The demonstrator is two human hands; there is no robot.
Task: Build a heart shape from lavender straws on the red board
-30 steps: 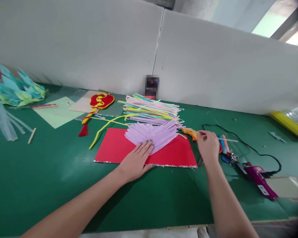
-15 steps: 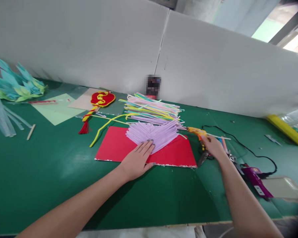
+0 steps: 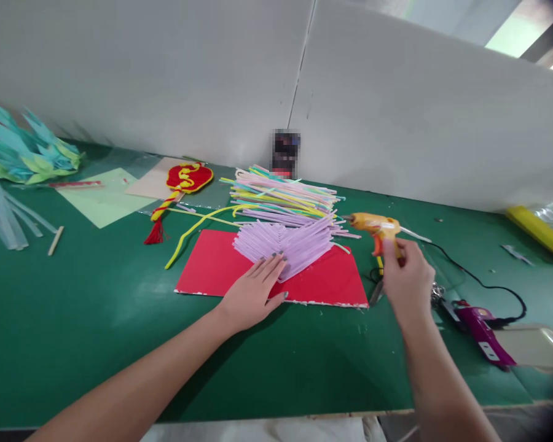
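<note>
My left hand [image 3: 253, 291] lies flat, its fingertips on the lower part of a heart-like shape made of lilac pipe cleaners [image 3: 299, 242]. Beneath that shape is a red board [image 3: 207, 264] with a ragged white front edge. Gripped by its handle in my right hand [image 3: 408, 270] is a yellow glue gun [image 3: 373, 224], raised just right of the board with its nozzle pointing left. A glue stick [image 3: 415, 234] sticks out of its back. Behind the lilac shape lies a heap of loose pipe cleaners [image 3: 281, 190] in several colours.
A red and yellow tasselled ornament [image 3: 188, 178] and green paper [image 3: 104, 196] lie left. Turquoise folded pieces [image 3: 27, 150] stand far left. At right are a purple power strip [image 3: 486, 337], a black cord [image 3: 483, 279] and a yellow bar [image 3: 541, 233]. A white partition [image 3: 166, 80] rises behind.
My right hand has lifted the glue gun off the table and now grips it upright by the handle. My left hand stays on the lilac pipe cleaners. The view has shifted slightly.
</note>
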